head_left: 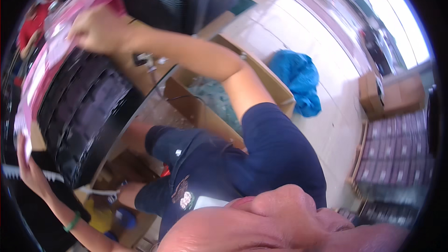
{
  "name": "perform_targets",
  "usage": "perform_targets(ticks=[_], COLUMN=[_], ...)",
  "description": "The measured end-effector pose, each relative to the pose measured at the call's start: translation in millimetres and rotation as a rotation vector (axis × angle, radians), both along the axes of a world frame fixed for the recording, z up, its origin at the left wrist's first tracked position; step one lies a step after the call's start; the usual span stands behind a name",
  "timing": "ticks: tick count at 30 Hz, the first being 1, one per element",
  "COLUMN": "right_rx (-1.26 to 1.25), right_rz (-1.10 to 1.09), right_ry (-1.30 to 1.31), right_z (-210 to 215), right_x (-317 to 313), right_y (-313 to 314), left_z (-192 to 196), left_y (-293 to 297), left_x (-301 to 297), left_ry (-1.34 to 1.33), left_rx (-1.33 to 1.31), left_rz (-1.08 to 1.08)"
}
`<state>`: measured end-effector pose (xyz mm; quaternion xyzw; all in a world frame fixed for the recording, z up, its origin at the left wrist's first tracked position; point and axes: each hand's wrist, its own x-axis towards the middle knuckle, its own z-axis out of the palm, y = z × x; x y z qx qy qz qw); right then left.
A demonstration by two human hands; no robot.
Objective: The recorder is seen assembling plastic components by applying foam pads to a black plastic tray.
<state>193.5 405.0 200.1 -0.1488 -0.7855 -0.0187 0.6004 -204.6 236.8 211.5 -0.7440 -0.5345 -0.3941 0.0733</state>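
Observation:
A strip of pink, glossy plastic film (33,84) runs in a curve along the left side, between my two hands. My right hand (100,30) is closed, its fingertips pinching the film at the upper end. At the lower end my left hand (31,170), below a green wristband, grips the film's edge between thumb and fingers; part of its grip is hard to see. Just inside the film lie rows of dark, shiny wrapped pieces (86,107) on a black-edged table (112,133). My right forearm reaches across above the table's far corner.
An open cardboard box (275,81) holding crumpled clear plastic stands beside me. A blue plastic bag (298,81) lies on the tiled floor. Closed cartons (392,93) and stacked bundles (394,154) are at the right. A person in red (35,28) is at the upper left.

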Motion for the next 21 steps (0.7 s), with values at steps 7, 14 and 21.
perform_targets(ticks=[7,14,21], right_rx=[-0.256,-0.272,-0.412], right_rz=[-0.036,-0.075,-0.062], right_ry=[-0.230,-0.307,-0.367], right_z=[-83,-92,-83], right_x=[11,7,30], right_y=[-20,-37,-52], left_z=[-85,-86,-60], left_y=[4,-28,-36], left_x=[7,4,61], left_ry=[-0.108,-0.070,-0.172], left_rx=[-0.274,-0.290,-0.203], left_rz=[-0.094,0.066,0.071])
